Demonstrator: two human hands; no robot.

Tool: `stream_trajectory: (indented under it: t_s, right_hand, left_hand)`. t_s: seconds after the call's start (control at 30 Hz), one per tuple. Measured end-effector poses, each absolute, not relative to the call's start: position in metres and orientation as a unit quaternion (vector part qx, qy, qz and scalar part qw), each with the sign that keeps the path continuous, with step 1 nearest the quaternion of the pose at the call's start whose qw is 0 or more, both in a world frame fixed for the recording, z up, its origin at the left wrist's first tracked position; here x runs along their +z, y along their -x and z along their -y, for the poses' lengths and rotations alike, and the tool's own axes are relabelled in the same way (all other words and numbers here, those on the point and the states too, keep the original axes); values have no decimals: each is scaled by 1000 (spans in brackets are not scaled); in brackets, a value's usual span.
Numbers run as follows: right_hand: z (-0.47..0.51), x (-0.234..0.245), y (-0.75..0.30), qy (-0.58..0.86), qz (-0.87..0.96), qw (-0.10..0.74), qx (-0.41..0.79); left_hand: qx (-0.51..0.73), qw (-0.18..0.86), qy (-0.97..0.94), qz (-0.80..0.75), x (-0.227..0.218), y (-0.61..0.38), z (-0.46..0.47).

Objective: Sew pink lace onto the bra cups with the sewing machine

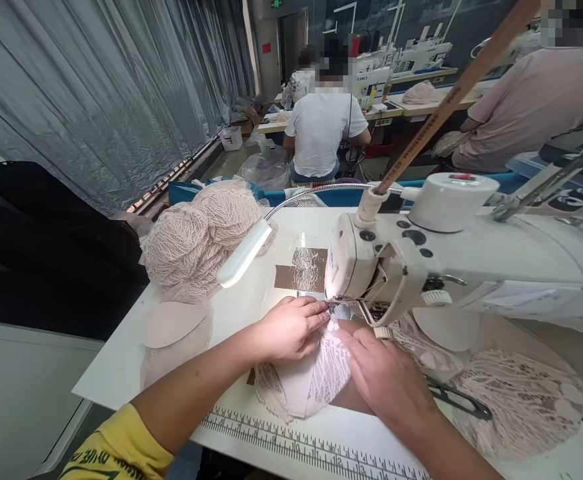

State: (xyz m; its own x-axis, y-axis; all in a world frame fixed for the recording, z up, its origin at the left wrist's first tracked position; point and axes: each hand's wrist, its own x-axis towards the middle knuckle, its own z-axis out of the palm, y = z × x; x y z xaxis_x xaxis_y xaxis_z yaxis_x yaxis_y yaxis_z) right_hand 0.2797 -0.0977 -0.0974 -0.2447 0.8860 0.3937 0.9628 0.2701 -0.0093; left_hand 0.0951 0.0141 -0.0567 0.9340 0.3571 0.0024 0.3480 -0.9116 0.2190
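Observation:
A pale lace piece with a smooth cup lining (311, 380) lies on the white sewing table (121, 360), under the needle end of a white sewing machine (421, 267). My left hand (289, 328) lies flat on the piece's left side, fingers stretched toward the needle. On the right side of the piece my right hand (379, 373) presses down, its fingers extended and close together. Both hands touch the fabric just in front of the presser foot, which they partly hide.
A heap of pink lace cups (196, 237) sits at the table's far left, with a flat cup piece (171, 323) below it. A gooseneck lamp (244, 253) hangs over the table. More lace (516, 400) and scissors (459, 399) lie right. A ruler strip (296, 443) runs along the front edge. Other people sew behind.

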Motion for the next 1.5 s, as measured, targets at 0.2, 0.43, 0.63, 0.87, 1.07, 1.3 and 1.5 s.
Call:
stream_trajectory:
  t_s: [0.2,0.43,0.63,0.87,1.07,1.3,1.5]
  right_hand:
    - [97,-97,-283,579,778,234,-68]
    - [97,-95,-285,606,764,217,-41]
    - [96,-92,-285,614,756,227,-30]
    - [104,-74,-278,557,803,207,44]
    - [126,-69,-271,508,852,118,42]
    - [143,-86,-270,533,838,119,-7]
    - [145,-91,-273,535,837,117,-3]
  left_hand:
    - [43,127,-977,-166,-52,-80,-12]
    - [67,120,-967,-215,-50,-80,17]
    - [77,107,-960,-247,-65,-83,21]
    - [99,166,-951,-241,-57,-72,17]
    - [96,147,-972,-154,-65,-67,17]
    - [73,87,-986,-119,-68,-68,23]
    - [66,67,-988,-123,-63,-67,27]
